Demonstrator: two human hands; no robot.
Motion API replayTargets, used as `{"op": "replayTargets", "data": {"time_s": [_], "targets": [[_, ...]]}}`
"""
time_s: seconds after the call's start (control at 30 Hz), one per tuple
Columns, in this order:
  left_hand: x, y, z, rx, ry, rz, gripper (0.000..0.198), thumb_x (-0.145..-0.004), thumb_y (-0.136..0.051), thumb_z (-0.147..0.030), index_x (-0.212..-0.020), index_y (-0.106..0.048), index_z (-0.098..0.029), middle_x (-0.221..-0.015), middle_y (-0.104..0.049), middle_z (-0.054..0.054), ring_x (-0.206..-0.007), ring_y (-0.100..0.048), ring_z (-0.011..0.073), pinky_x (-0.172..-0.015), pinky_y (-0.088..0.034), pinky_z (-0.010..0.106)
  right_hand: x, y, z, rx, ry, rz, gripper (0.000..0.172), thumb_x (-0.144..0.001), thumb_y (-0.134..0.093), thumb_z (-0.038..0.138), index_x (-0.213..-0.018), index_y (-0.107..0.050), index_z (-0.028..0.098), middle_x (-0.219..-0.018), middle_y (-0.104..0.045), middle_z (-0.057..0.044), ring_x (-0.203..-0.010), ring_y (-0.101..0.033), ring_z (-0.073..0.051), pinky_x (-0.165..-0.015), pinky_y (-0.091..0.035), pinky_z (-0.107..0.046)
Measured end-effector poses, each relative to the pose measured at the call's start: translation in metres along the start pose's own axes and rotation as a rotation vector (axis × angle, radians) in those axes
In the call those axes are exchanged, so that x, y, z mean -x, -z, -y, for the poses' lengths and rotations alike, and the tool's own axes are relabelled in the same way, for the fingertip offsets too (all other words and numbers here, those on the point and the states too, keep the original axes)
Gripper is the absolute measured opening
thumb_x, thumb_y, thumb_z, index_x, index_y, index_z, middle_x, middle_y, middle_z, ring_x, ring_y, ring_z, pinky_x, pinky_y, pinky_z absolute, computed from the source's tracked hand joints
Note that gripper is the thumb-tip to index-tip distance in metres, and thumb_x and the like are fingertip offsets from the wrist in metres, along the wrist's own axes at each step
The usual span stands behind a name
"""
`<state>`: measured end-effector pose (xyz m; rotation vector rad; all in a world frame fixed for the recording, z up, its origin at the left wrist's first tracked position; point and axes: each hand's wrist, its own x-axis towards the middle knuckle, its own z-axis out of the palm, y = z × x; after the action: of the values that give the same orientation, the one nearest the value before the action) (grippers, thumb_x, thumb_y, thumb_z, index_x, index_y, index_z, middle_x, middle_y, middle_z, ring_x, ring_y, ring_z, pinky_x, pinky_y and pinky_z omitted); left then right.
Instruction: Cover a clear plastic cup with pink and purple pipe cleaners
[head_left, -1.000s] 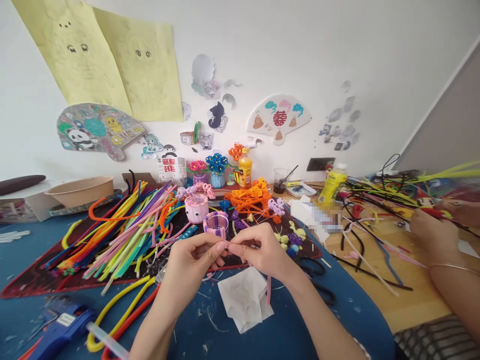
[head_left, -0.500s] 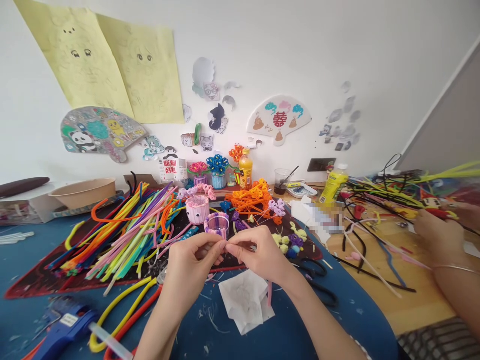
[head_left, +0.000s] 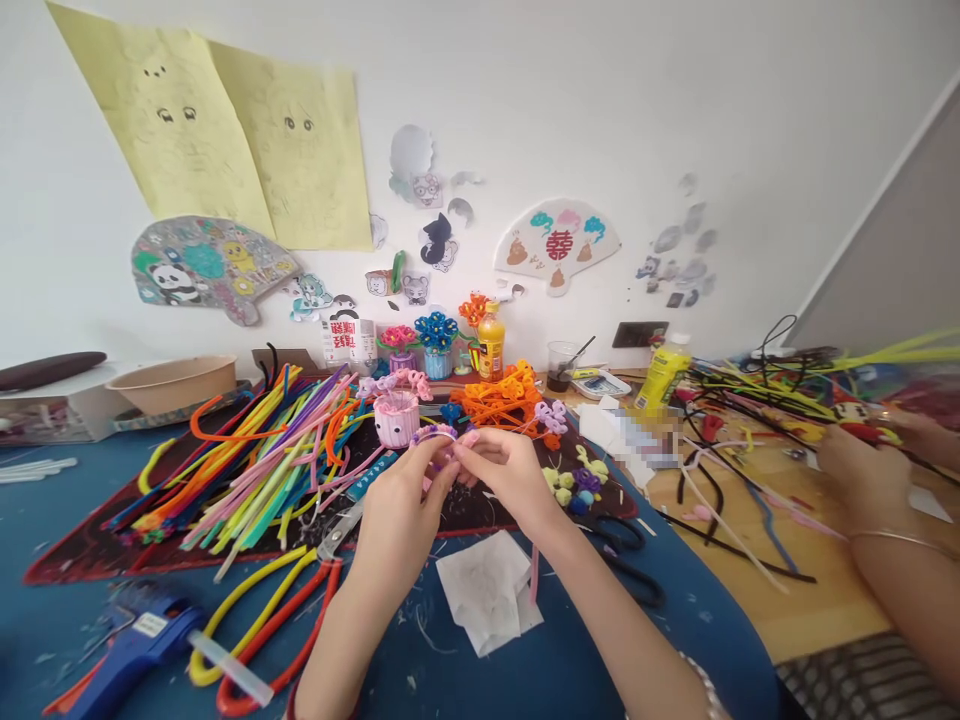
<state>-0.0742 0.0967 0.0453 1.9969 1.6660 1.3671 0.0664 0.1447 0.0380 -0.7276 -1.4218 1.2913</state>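
A small clear cup (head_left: 433,434) has purple and pink pipe cleaner around its rim. My hands hide most of its body. My left hand (head_left: 405,505) is closed around the cup's near left side, thumb and fingers bent inward. On its right side, my right hand (head_left: 510,475) is closed too, its fingertips together close to the rim and to my left fingers. Whether a loose strand lies between the fingertips is hidden. Just behind the cup stands a pink pipe cleaner basket (head_left: 397,420) with eyes and a curled handle. A crumpled white paper (head_left: 486,592) lies below my hands.
Loose pipe cleaners (head_left: 255,455) are heaped at left, near red-handled pliers (head_left: 330,545) and a blue glue gun (head_left: 146,640). Orange pipe cleaner flowers (head_left: 499,395) lie behind; black scissors (head_left: 626,560) are at right. Another person's hand (head_left: 862,475) works at the wooden table (head_left: 739,560).
Both hands have shifted slightly up and away from me, onto the cup. The cup sits higher in view and is more covered by the fingers. The pliers' joint has come into sight.
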Motion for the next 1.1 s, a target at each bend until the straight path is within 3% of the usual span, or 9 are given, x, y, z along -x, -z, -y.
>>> {"op": "replayTargets", "data": {"time_s": [0.1,0.27,0.5,0.63,0.87,1.0,1.1], "targets": [[-0.007,0.002,-0.006,0.056,0.025,0.002,0.028,-0.088,-0.053,-0.032,-0.108,-0.068,-0.021,-0.081,-0.075,0.004,-0.068,-0.068,0.0194,-0.066,-0.049,0.03,-0.01,-0.005,0.004,-0.112,-0.058,-0.02,0.036,-0.065,-0.08,0.049,-0.072,-0.065,0.017,-0.06,-0.066,0.0,-0.054,-0.063,-0.015,-0.055,-0.053,-0.026],[-0.023,0.017,-0.005,0.19,0.074,-0.007,0.021,-0.083,-0.061,-0.035,-0.088,-0.073,-0.019,-0.072,-0.075,0.004,-0.066,-0.07,0.0199,-0.066,-0.053,0.028,-0.024,0.002,0.011,-0.107,-0.094,0.043,0.038,-0.06,-0.086,0.044,-0.078,-0.071,0.014,-0.064,-0.072,-0.004,-0.057,-0.068,-0.016,-0.057,-0.056,-0.026],[-0.028,0.017,0.008,0.431,0.167,-0.048,0.029,-0.078,-0.067,-0.042,-0.086,-0.073,-0.014,-0.071,-0.075,0.006,-0.064,-0.07,0.0194,-0.061,-0.055,0.028,-0.024,0.019,0.002,-0.052,-0.032,0.086,0.037,-0.063,-0.085,0.042,-0.085,-0.074,0.013,-0.07,-0.074,-0.006,-0.063,-0.072,-0.019,-0.06,-0.058,-0.028],[-0.027,0.018,0.009,0.509,0.219,-0.062,0.027,-0.073,-0.072,-0.04,-0.081,-0.073,-0.014,-0.067,-0.073,0.005,-0.062,-0.068,0.0176,-0.059,-0.053,0.025,-0.019,0.021,-0.002,0.107,0.114,0.073,0.03,-0.071,-0.08,0.039,-0.09,-0.075,0.016,-0.08,-0.076,-0.006,-0.069,-0.072,-0.02,-0.067,-0.059,-0.031],[-0.024,0.018,0.007,0.587,0.29,-0.063,0.027,-0.072,-0.073,-0.037,-0.08,-0.072,-0.012,-0.066,-0.072,0.005,-0.06,-0.065,0.0153,-0.058,-0.052,0.024,-0.013,0.022,-0.003,0.649,0.596,0.039,0.017,-0.089,-0.065,0.032,-0.094,-0.074,0.019,-0.083,-0.073,-0.007,-0.07,-0.066,-0.018,-0.065,-0.054,-0.029],[-0.021,0.019,0.003,0.605,0.299,-0.057,0.027,-0.072,-0.073,-0.038,-0.079,-0.072,-0.012,-0.064,-0.071,0.004,-0.059,-0.064,0.0149,-0.057,-0.051,0.025,-0.012,0.025,-0.003,0.764,0.703,0.001,0.015,-0.092,-0.062,0.029,-0.089,-0.073,0.019,-0.085,-0.073,-0.007,-0.078,-0.067,-0.019,-0.071,-0.052,-0.029],[-0.02,0.019,0.002,0.607,0.3,-0.056,0.027,-0.071,-0.073,-0.038,-0.079,-0.072,-0.012,-0.063,-0.07,0.003,-0.059,-0.064,0.0148,-0.057,-0.051,0.024,-0.011,0.026,-0.002,0.749,0.718,0.0,0.015,-0.088,-0.067,0.031,-0.092,-0.072,0.018,-0.087,-0.073,-0.007,-0.076,-0.067,-0.018,-0.068,-0.052,-0.027]]}}
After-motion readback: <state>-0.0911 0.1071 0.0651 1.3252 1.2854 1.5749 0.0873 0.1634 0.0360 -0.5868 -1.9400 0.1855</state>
